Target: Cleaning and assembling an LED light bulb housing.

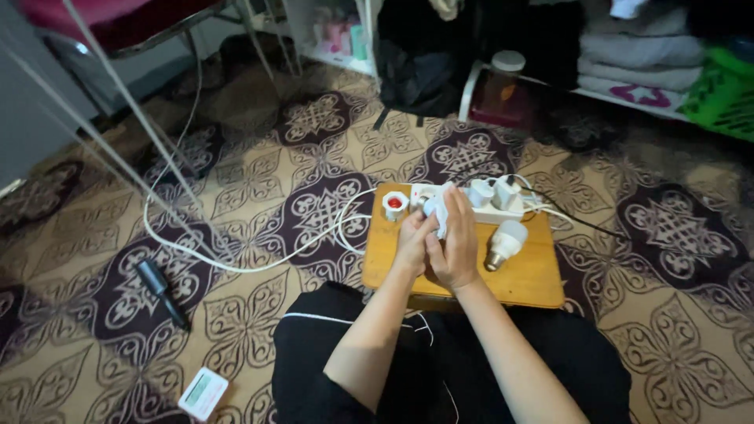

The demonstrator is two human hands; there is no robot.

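Both hands meet over a small wooden board (526,279), closed together around a white bulb-like object (437,212) (its exact shape is hidden by the fingers). The left hand (414,239) grips it from below, the right hand (455,243) wraps over it. Just right of the right hand lies a white bulb (503,243); beyond the fingers sits a white power strip (491,206), and beside the left hand a white lamp socket (395,205).

Small wooden board (534,279): both hands, left hand (414,239) and right hand (455,247), clasping white bulb-like object (437,210); loose white light bulb (503,243); white power strip (491,206).

head view | looks steeply down | near | over wooden board (534,275)
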